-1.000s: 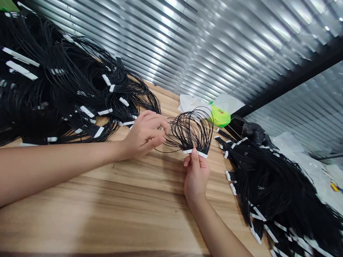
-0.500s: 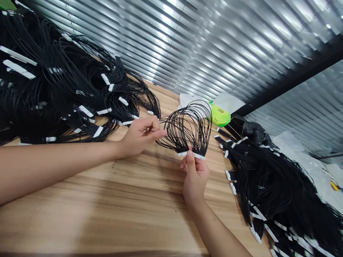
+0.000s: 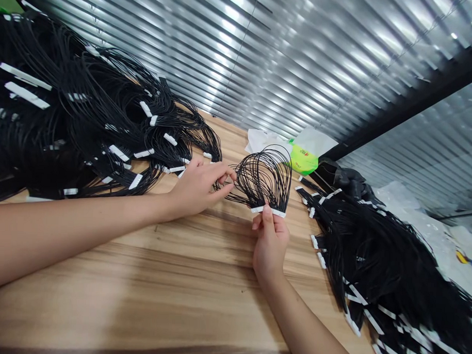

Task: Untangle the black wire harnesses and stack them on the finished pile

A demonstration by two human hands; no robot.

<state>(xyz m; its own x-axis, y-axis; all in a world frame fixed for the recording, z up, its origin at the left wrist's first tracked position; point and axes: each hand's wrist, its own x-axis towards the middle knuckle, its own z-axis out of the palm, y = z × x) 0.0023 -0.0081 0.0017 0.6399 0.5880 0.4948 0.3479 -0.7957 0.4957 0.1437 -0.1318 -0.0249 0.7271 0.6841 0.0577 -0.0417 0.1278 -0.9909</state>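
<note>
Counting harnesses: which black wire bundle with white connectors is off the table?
The small looped black wire bundle, its white connector strip pinched by the right hand; left heap and right heap lie flat.

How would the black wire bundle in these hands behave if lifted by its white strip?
Probably light and springy: the thin black wires hold an arched loop above the white strip in the right hand. Strands look apt to snag.

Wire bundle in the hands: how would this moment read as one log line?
left hand: pinching wire bundle | right hand: holding white strip
</note>
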